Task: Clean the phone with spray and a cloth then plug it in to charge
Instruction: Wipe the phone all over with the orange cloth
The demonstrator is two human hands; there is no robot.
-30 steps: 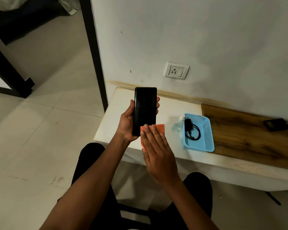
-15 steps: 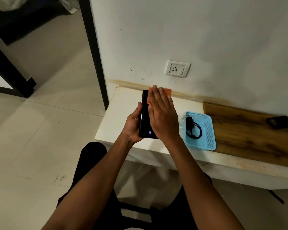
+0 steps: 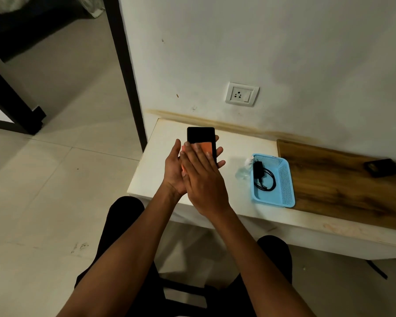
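A black phone lies screen up in my left hand, held above the white bench. My right hand lies flat over the phone's lower half and presses an orange cloth against the screen. Only the phone's top part and a strip of cloth show past my fingers. A clear spray bottle with a white top lies on the bench just left of the blue basket. A black charger with its coiled cable rests inside the basket. A white wall socket sits above the bench.
The white bench runs along the wall, with a wooden board on its right part and a dark flat object on that board. A black door frame stands left of the bench. My knees sit below the bench's front edge.
My right hand slid the cloth from the phone's lower end up to its top, then back down to the middle. The phone now faces up flatter in my left hand.
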